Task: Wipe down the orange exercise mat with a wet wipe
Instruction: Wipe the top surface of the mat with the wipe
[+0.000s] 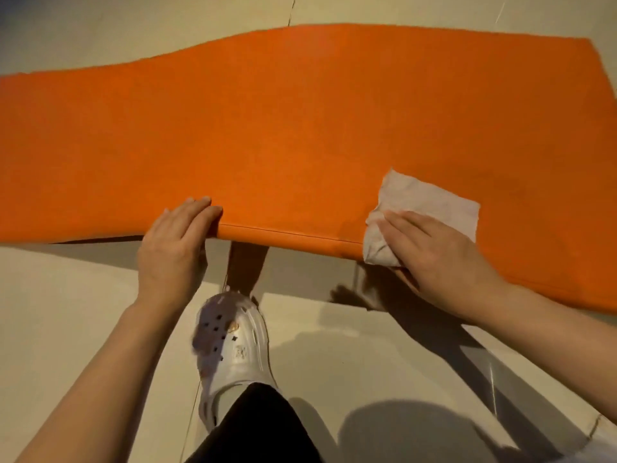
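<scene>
The orange exercise mat (300, 128) lies spread across the pale floor, and its near edge is lifted off the floor. My left hand (173, 242) grips that near edge, fingers on top of the mat and thumb beneath it. My right hand (434, 259) presses a crumpled white wet wipe (424, 202) flat on the mat at the near edge, to the right of the left hand. Part of the wipe folds down over the edge under my palm.
My foot in a white perforated clog (233, 345) stands on the tiled floor (83, 329) just below the lifted mat edge, with a black trouser leg (257, 429) above it. Hand and arm shadows fall on the floor at the right.
</scene>
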A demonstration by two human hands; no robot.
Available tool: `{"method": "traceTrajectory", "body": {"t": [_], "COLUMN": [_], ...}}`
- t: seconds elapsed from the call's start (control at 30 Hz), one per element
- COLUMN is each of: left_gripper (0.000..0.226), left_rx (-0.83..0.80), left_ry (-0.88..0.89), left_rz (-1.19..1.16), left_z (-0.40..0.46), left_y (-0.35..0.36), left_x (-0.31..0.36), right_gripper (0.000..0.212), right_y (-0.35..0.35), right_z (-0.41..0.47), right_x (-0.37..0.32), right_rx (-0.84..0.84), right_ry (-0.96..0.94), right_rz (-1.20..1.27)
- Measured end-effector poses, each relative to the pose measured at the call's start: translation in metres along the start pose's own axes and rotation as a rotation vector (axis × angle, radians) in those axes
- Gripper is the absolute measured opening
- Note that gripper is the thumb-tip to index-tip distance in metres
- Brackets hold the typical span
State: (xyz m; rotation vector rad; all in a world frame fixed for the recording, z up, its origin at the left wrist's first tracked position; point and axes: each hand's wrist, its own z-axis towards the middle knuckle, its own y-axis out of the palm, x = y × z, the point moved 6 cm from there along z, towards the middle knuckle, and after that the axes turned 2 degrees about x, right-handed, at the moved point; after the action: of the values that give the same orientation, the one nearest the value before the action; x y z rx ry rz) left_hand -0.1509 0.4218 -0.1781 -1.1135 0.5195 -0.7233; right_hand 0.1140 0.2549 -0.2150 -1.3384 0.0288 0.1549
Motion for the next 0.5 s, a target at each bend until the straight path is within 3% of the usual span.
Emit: {"method": "traceTrajectory", "body": {"t": [0.07,0.17,0.27,0.4,0.5], "left_gripper": [0.059,0.071,0.069,0.06,0.069], "left_rx": [-0.145,-0.348,-0.43,-0.532,-0.558], "left_ry": [-0.085,-0.038,0.065,0.122,0.207], "left_rz": [-0.012,-0.051,-0.138,-0.154,-0.079], "left_z": [-0.005,-0.015,-0.027,-0.035,-0.039], "left_y": [0.016,0.041,0.059,0.084,0.105], "left_x": [-0.008,0.008,0.038,0.062,0.067], "right_gripper": [0.069,0.072,0.078,0.092,0.094], "right_y": [0.012,0.039,0.067,0.101,0.104], "right_z": [0.007,-0.007,-0.02,-0.053,-0.067], "right_x": [-0.01,-0.007,-0.01,-0.004,0.006], "right_rx": [-0.065,-0.184,-0.369,-0.747,-0.71], "right_ry": [-0.026,-0.021,0.009,0.041,0.062], "right_rz": [-0.039,-0.076,-0.069,0.065,0.058]}}
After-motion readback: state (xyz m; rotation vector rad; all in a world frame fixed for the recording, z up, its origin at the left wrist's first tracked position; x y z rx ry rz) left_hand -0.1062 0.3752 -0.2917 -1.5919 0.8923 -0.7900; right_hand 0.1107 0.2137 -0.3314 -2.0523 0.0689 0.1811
